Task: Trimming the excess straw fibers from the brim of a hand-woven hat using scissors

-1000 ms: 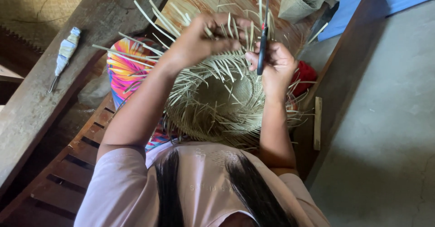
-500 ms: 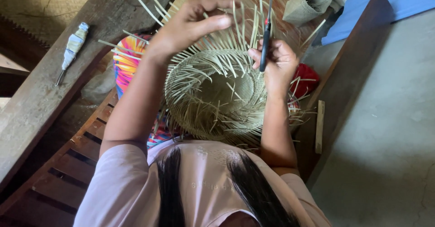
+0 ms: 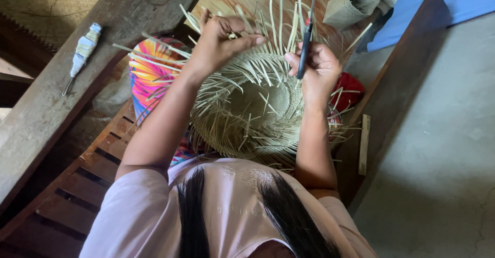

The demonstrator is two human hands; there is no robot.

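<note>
A half-woven straw hat [image 3: 252,111] with many loose pale strips sticking out lies in my lap, crown up. My left hand [image 3: 221,41] is at the hat's far rim, fingers pinched on loose straw strips [image 3: 242,31]. My right hand [image 3: 319,70] is at the right side of the rim and grips a thin dark tool [image 3: 306,41] with a red band, held upright, its tip against the weave.
A colourful cloth [image 3: 147,77] lies under the hat on a slatted wooden bench [image 3: 87,180]. A wrapped knife-like tool [image 3: 82,52] rests on a wooden beam [image 3: 62,93] at left. A small woven pouch [image 3: 350,3], a blue sheet [image 3: 443,0], and a red cloth [image 3: 350,90] are at right.
My left hand came down from a raised, open-fingered position and closed on strips at the far rim. My right hand with the tool stayed nearly still.
</note>
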